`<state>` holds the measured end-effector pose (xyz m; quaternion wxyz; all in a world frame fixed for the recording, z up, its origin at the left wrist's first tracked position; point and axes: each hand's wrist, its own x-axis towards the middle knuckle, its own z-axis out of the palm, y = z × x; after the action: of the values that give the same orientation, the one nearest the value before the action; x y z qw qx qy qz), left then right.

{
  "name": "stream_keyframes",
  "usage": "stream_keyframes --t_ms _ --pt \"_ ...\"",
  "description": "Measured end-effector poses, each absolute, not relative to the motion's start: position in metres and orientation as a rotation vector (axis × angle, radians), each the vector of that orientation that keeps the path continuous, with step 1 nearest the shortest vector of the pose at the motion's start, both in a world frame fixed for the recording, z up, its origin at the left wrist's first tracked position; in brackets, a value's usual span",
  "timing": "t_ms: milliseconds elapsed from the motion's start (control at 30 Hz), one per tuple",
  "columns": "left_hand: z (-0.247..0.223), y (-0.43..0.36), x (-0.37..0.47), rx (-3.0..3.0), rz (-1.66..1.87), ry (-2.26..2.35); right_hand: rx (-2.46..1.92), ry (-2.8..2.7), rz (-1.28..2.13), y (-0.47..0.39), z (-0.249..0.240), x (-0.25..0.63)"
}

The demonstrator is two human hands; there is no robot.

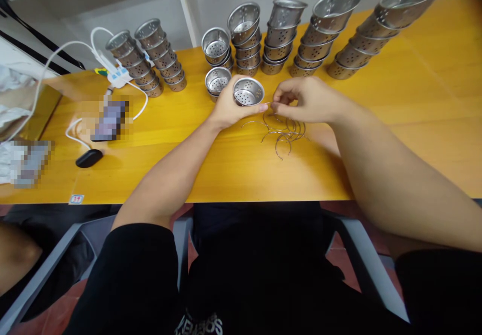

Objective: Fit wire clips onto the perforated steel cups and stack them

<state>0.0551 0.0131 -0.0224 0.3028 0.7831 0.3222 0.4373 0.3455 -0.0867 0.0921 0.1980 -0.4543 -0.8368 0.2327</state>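
My left hand [229, 106] is closed around a small perforated metal cup [248, 92], its mouth tilted up toward me. Close by on the right, my right hand [301, 100] pinches a thin wire piece at the cup's rim, near my left thumb; most of that wire is hidden by the fingers. Below the hands, several curved wire handles [288, 133] lie in a loose tangle on the yellow table [233, 174]. Just behind my left hand stands a short stack of matching perforated cups [217, 80].
Tall stacks of perforated cups [278, 38] line the back of the table, with two more stacks [160, 48] to the left. A phone [110, 120], white cables, a power strip [118, 77] and a black oval object [89, 158] lie at left. Another person's knee [18, 254] shows lower left.
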Motion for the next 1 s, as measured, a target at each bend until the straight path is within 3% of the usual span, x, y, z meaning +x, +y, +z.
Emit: stream_keyframes --t_ms 400,667,1000 --pt "-0.042 0.028 0.047 2.121 1.157 0.795 -1.28 -2.233 0.463 -0.077 0.072 0.351" --pt "-0.024 0.014 0.049 2.139 1.092 0.785 -1.345 -2.102 0.492 -0.075 0.068 0.352" --pt "-0.039 0.026 0.047 2.114 1.166 0.827 -1.311 -2.069 0.52 -0.066 0.053 0.35"
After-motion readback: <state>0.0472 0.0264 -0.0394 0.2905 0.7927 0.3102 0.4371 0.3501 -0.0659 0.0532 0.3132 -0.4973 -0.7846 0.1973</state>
